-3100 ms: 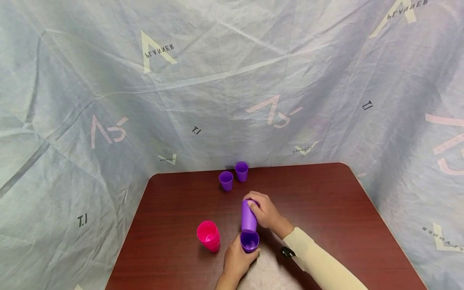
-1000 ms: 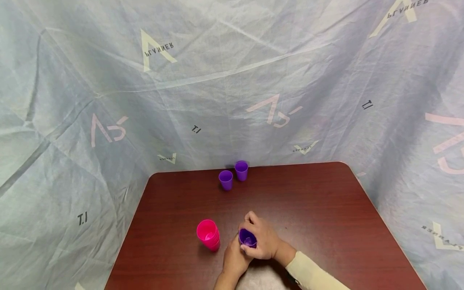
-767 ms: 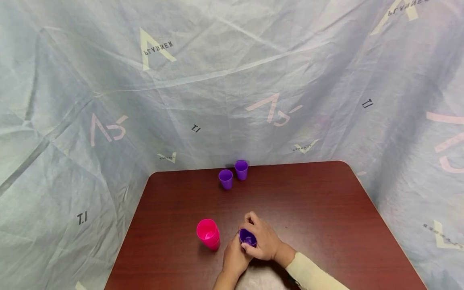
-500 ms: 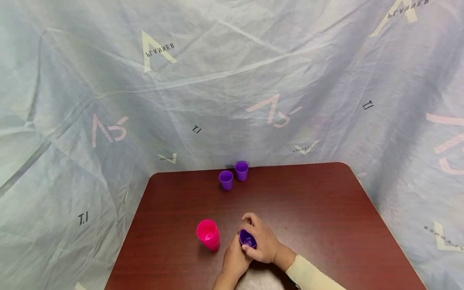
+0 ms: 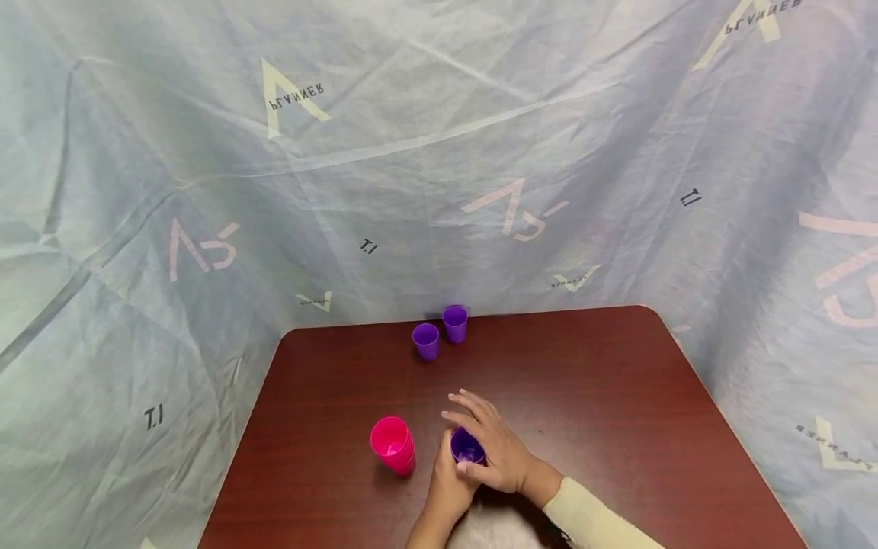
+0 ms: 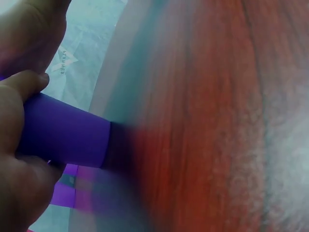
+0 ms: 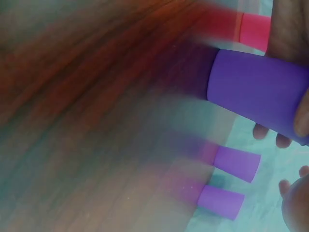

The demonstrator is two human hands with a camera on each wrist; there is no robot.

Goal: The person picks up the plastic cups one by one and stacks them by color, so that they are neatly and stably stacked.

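In the head view, my left hand [image 5: 449, 488] grips an upright purple cup [image 5: 468, 447] near the front of the table. The left wrist view shows its fingers and thumb around the smooth purple wall [image 6: 67, 133], with the narrow base at the tabletop. My right hand [image 5: 504, 457] is above and beside this cup, its fingers fairly straight and spread past the far side of the rim. Its thumb lies at the near side of the rim. Whether other cups are nested inside is hard to tell. A stack of pink cups [image 5: 394, 447] stands to the left.
Two more purple cups stand upright at the back of the table, one [image 5: 426, 342] slightly nearer and left of the other [image 5: 456, 325]. The brown wooden table [image 5: 583, 381] has a grey printed cloth [image 5: 425, 152] hanging behind and at the sides.
My right hand has brought a tilted purple cup down to the one in my left hand. Most recently its fingers have straightened away from the rim. The left hand keeps its hold.
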